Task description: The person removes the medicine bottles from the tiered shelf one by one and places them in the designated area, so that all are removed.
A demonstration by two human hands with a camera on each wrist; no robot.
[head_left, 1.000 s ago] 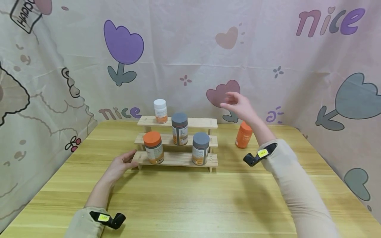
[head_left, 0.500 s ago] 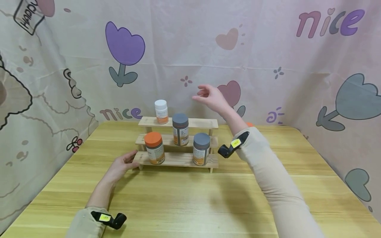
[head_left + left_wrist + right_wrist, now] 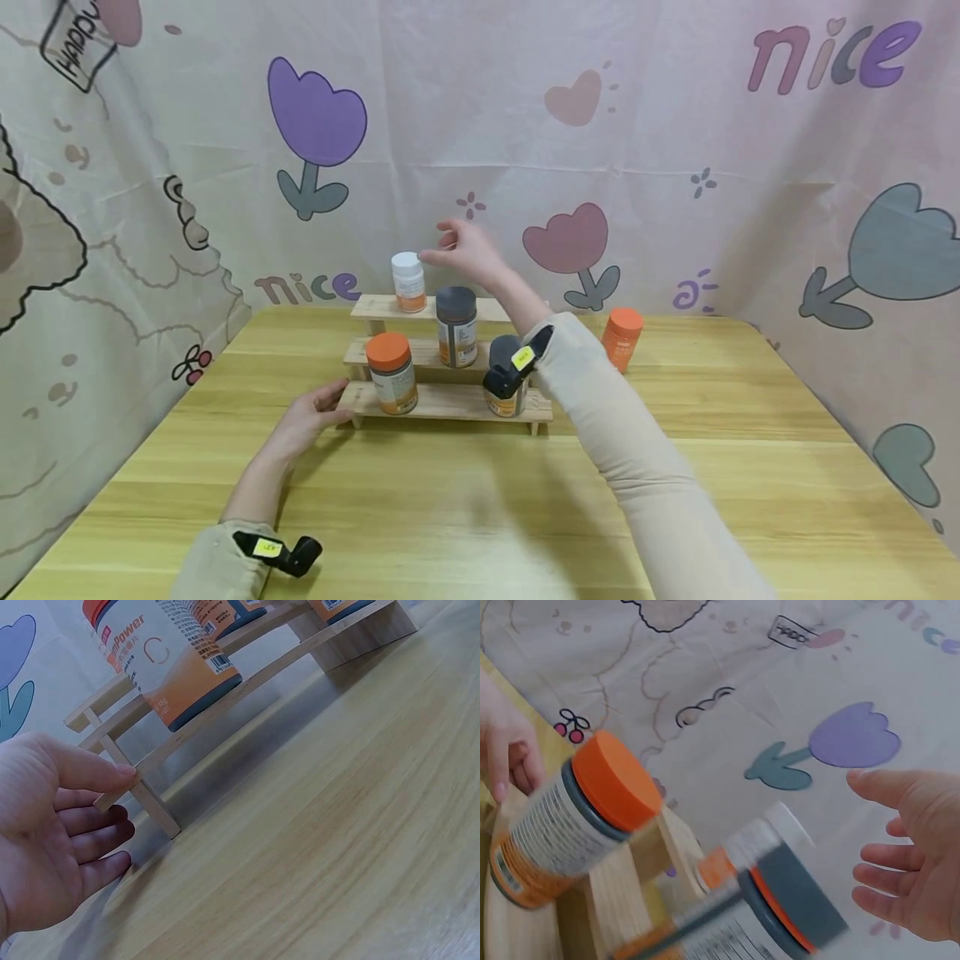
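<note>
A three-tier wooden display stand (image 3: 450, 402) carries several supplement bottles. My left hand (image 3: 303, 423) grips the left end of its lowest step, thumb (image 3: 112, 774) on top and fingers curled below. My right hand (image 3: 468, 254) is raised at the top step, fingers spread and holding nothing. Its thumb tip overlaps the cap of a small white bottle (image 3: 408, 283) in the head view, while the right wrist view has a gap there. A grey-capped bottle (image 3: 456, 329) stands on the middle step. On the lowest step are an orange-capped bottle (image 3: 392, 375) and another grey-capped bottle (image 3: 504, 407), partly hidden by the right wrist camera.
An orange bottle (image 3: 622, 337) stands on the wooden table (image 3: 420, 517) right of the stand, partly behind the right sleeve (image 3: 600, 400). A printed cloth (image 3: 660, 125) hangs close behind the table and along its sides.
My right hand has moved left from above the orange bottle, across the stand, to beside the small white bottle. My left hand keeps its place on the stand.
</note>
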